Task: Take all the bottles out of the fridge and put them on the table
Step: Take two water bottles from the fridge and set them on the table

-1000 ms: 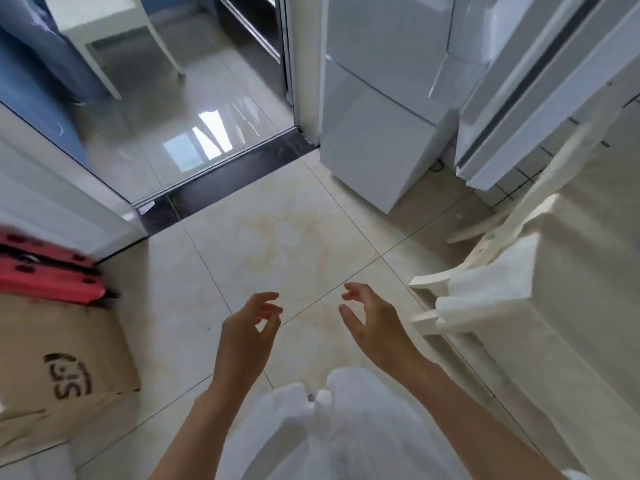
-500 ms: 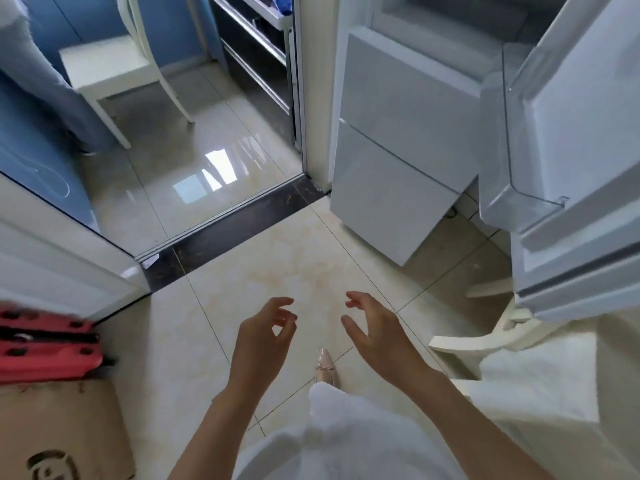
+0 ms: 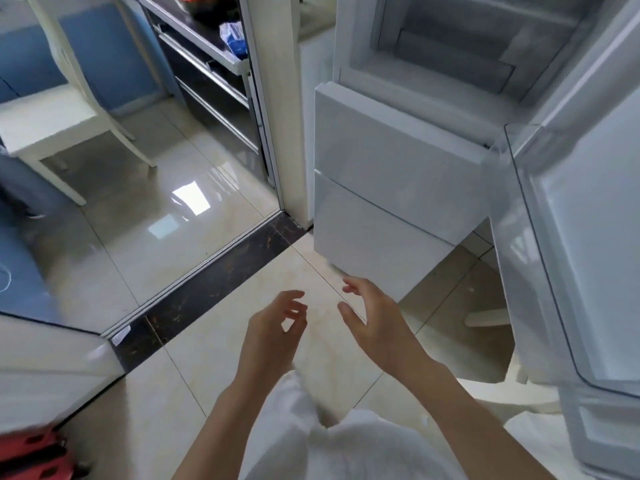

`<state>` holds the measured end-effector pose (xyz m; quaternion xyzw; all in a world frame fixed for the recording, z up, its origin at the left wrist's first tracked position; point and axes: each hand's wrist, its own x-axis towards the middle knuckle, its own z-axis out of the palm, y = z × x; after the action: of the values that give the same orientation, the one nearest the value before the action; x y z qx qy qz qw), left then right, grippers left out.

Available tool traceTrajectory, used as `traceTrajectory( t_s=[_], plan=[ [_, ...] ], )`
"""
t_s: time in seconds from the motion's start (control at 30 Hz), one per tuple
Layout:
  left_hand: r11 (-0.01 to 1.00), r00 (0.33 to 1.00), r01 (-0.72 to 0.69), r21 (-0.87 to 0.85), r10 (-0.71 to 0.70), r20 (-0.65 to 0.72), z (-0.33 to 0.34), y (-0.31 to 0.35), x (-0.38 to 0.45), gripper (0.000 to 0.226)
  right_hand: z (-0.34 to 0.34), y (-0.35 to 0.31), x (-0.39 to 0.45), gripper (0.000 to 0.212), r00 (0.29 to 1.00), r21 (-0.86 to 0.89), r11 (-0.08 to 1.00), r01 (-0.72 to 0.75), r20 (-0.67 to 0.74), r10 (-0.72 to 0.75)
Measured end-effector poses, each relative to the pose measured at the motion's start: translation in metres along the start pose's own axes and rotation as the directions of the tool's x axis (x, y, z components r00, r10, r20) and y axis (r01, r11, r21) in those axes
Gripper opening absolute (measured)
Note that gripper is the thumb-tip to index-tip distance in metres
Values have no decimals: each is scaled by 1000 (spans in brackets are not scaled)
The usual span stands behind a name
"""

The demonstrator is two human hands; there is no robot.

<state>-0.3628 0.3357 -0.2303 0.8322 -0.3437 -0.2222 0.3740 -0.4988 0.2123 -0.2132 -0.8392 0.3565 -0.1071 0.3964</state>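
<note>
The white fridge (image 3: 391, 188) stands ahead on the right. Its upper compartment (image 3: 450, 53) is open, and the part I see holds bare shelves with no bottles. The open fridge door (image 3: 585, 237) hangs at the far right with a see-through door bin. My left hand (image 3: 275, 329) and my right hand (image 3: 375, 320) hover side by side over the floor tiles below the fridge's lower drawers. Both have loosely curled fingers and hold nothing. No bottle is in view.
A dark threshold strip (image 3: 214, 282) crosses the floor towards a room with a white chair (image 3: 52, 116) and a metal shelf rack (image 3: 207, 64). A red object (image 3: 31, 452) lies at the bottom left. A white chair leg (image 3: 485, 318) shows under the fridge door.
The view has tilted up and moved towards the fridge, so the open upper compartment and door now show. Both hands stay empty in front of me.
</note>
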Motion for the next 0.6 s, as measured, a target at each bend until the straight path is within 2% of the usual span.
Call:
traceTrajectory(
  t_s=[0.23,0.37,0.6],
  plan=[
    [988,982,-152,-13,153,109,-24,19,149,35,-11,-20,108,38,980,53,994,-99,-167,106],
    [967,947,-246,-59,253,198,-46,41,238,32,-28,-37,176,36,942,67,985,-160,-288,172],
    [912,881,-387,-136,409,238,-51,93,354,29,-74,-52,259,35,874,65,982,-178,-449,188]
  ],
)
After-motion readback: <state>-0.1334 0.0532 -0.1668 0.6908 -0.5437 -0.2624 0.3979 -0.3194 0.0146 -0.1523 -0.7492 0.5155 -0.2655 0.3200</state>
